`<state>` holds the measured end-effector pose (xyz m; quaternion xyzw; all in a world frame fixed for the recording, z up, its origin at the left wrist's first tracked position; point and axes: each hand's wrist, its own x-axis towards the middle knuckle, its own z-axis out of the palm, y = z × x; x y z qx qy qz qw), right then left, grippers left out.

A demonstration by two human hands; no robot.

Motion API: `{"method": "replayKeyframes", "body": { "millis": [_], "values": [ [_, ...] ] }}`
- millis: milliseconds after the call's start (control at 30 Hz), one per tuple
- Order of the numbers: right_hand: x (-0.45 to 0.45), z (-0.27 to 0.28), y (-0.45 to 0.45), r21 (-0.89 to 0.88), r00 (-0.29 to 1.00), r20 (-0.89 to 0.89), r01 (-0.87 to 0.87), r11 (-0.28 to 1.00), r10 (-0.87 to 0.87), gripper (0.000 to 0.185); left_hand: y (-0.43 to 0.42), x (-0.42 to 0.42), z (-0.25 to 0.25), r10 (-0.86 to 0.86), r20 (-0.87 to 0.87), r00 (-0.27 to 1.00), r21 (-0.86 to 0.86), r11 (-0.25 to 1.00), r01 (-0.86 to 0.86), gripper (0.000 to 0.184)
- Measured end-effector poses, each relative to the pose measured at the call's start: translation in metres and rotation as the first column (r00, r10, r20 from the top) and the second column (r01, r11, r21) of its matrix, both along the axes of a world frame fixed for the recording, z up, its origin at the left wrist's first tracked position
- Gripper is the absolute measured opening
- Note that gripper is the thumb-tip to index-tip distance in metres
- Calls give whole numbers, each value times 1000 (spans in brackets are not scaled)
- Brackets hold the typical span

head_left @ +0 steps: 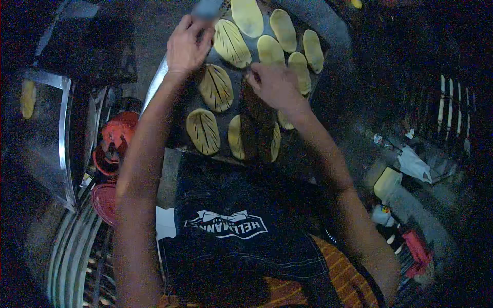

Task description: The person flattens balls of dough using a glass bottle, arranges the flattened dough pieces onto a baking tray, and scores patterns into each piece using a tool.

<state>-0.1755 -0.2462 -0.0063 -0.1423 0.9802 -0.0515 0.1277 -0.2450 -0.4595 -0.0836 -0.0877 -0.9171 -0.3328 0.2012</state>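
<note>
My left hand (189, 45) is closed around a blurred blue-grey flat tool (207, 9) at the top of the head view. Just to its right lies a flat oval dough piece (231, 45) with dark slits in a leaf pattern. My right hand (277, 86) has its fingers curled at the lower tip of that piece; whether they pinch anything is hidden. Below my left hand are two more slit ovals, an upper dough piece (215, 88) and a lower dough piece (203, 132). Smooth, uncut dough ovals (283, 31) lie on the right half of the dark work surface (197, 61).
A red machine or container (119, 136) stands left of my arm, above a dark red round lid (105, 203). A metal-framed panel (62, 133) is further left. On the right are a yellowish block (387, 184), a crumpled plastic bag (413, 163) and a red item (417, 251).
</note>
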Motion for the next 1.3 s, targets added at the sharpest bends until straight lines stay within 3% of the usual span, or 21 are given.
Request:
{"method": "replayKeyframes", "body": {
  "millis": [167,333,533,600,667,833,900,1000,1100,1167,1300],
  "values": [
    [-1,-8,16,-56,992,-70,104,993,-108,28,1,-2,1,-45,98,994,43,998,41,24],
    [-9,1,48,31,963,-20,271,962,-271,28,2,0,0,-74,27,997,200,977,67,23],
    [-28,0,48,120,987,-66,156,981,-149,28,34,11,15,-269,-27,963,252,930,267,22],
    [-39,-17,51,26,974,-210,85,996,-78,27,59,13,11,-190,-65,980,-66,980,186,23],
    [-44,-25,50,-56,936,-351,-1,998,-19,27,76,15,7,-123,-122,985,-372,926,69,25],
    [-29,-12,44,144,987,-141,91,985,-71,25,86,18,-5,-144,-133,981,-257,961,106,28],
    [-4,-2,50,163,994,54,88,983,-98,25,85,17,-5,-144,-121,982,-251,962,110,28],
    [22,13,52,145,992,-20,125,981,-124,26,85,17,-4,-149,-86,985,-238,963,125,29],
    [15,16,44,95,970,23,240,966,-243,26,86,17,-3,-140,-82,987,-237,964,117,29],
    [0,11,35,-87,885,187,446,891,-425,26,89,17,0,-125,-85,989,-240,965,101,29],
    [-26,-15,16,-177,916,-35,388,905,-400,26,84,12,-5,-171,-66,983,-231,961,151,28]
  ]
}}
